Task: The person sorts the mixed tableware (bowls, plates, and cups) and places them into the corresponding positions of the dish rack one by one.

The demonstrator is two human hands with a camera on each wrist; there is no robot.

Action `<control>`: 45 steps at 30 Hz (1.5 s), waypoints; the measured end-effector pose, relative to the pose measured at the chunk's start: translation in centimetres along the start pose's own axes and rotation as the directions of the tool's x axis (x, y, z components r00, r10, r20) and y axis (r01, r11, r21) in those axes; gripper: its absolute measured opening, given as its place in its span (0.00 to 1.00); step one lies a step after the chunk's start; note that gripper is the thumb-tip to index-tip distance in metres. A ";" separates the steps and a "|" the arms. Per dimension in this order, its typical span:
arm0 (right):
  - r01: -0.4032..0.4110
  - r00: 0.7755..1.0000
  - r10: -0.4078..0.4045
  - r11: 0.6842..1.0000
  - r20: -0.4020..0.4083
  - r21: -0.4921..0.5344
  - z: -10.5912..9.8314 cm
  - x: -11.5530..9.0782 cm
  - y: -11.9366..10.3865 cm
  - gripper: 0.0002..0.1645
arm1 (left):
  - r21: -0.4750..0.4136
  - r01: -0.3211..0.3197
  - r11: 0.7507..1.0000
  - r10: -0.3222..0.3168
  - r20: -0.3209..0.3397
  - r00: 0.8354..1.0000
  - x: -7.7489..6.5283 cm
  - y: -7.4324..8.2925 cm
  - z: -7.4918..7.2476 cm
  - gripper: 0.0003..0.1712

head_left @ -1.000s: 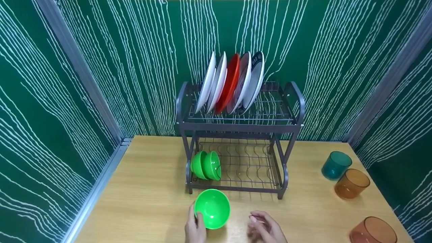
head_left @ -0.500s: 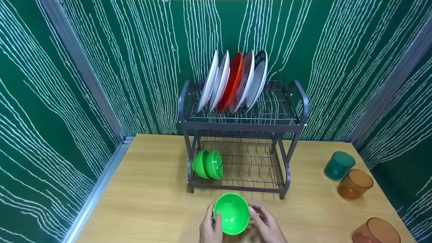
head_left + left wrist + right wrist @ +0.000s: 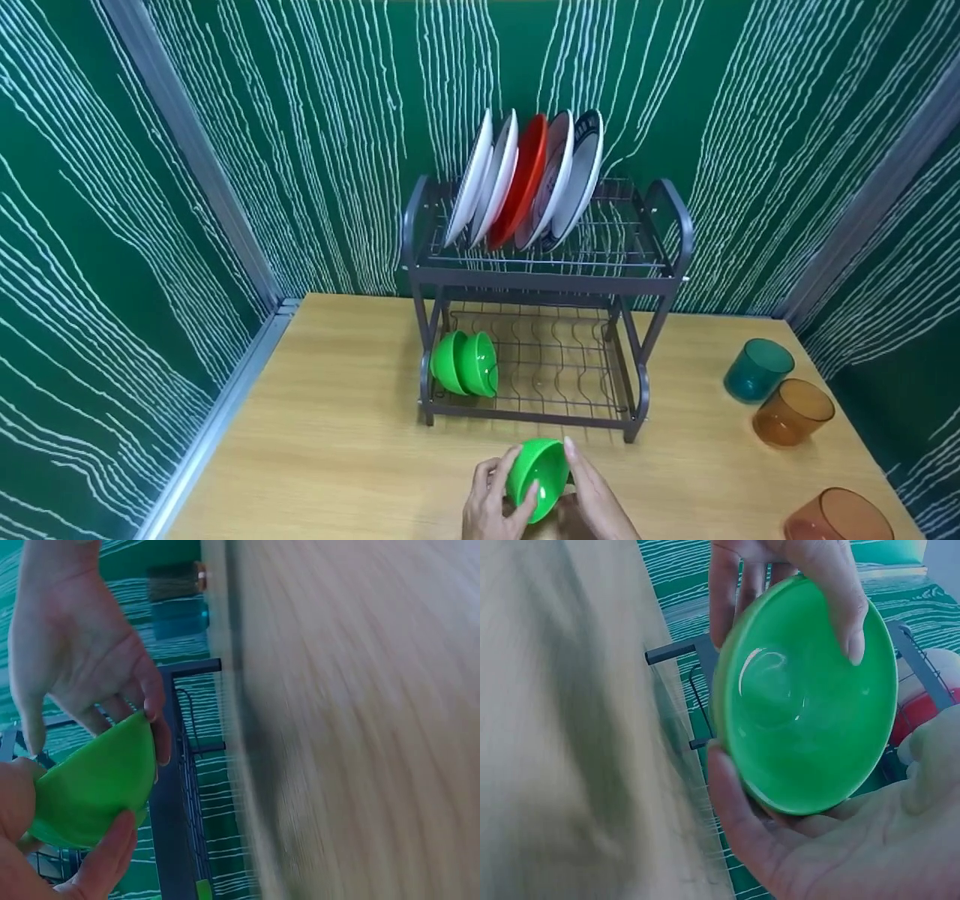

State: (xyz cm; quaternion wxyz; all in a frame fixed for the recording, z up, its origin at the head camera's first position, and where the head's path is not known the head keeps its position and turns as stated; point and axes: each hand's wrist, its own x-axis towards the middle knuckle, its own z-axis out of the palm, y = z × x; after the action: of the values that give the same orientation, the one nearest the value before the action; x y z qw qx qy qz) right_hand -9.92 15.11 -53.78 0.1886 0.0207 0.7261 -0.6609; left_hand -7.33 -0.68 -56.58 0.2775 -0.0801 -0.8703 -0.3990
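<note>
A green bowl (image 3: 538, 480) is held above the front of the table, tipped on its side with its hollow facing right. My left hand (image 3: 495, 495) grips it, thumb inside and fingers around the outside; the right wrist view shows that thumb inside the bowl (image 3: 810, 697). My right hand (image 3: 596, 495) is at the opposite side, fingers fairly straight and touching near the rim. In the left wrist view the right hand (image 3: 90, 652) shows its palm, with the thumb apart from the bowl. Two more green bowls (image 3: 478, 365) stand on edge at the left of the lower rack.
A two-tier dish rack (image 3: 544, 283) stands behind the hands. Several plates, including a red plate (image 3: 521, 184), lean upright on its top tier. Along the right of the table are a teal cup (image 3: 757, 371), an amber cup (image 3: 793, 414) and a pinkish-orange cup (image 3: 838, 517).
My left hand has carried the green bowl rightward to my right hand and turned it from facing up to facing right. The right hand's fingers have come against it.
</note>
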 end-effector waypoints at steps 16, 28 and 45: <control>0.061 0.988 -0.061 0.998 0.143 0.008 -0.4 0.9 -1.7 0.44 | 0.104 -0.170 0.980 0.173 -0.017 0.985 0.8 -0.5 0.3 0.42; 0.129 0.988 -0.120 0.988 0.097 -0.083 -1.2 2.2 -3.0 0.41 | 0.102 -0.249 0.963 0.259 -0.100 0.961 2.5 -1.1 0.7 0.42; 0.427 0.904 -0.419 0.890 0.080 -0.158 -1.7 5.2 -3.4 0.39 | 0.003 -0.171 0.985 0.171 -0.050 0.984 4.0 -1.5 0.5 0.44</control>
State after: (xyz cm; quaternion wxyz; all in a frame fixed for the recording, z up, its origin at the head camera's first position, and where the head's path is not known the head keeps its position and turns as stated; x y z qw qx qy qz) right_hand -16.16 15.21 -52.05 0.0569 -0.1685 0.7631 -0.6213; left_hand -11.46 -1.59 -55.61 0.3323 -0.1448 -0.8528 -0.3759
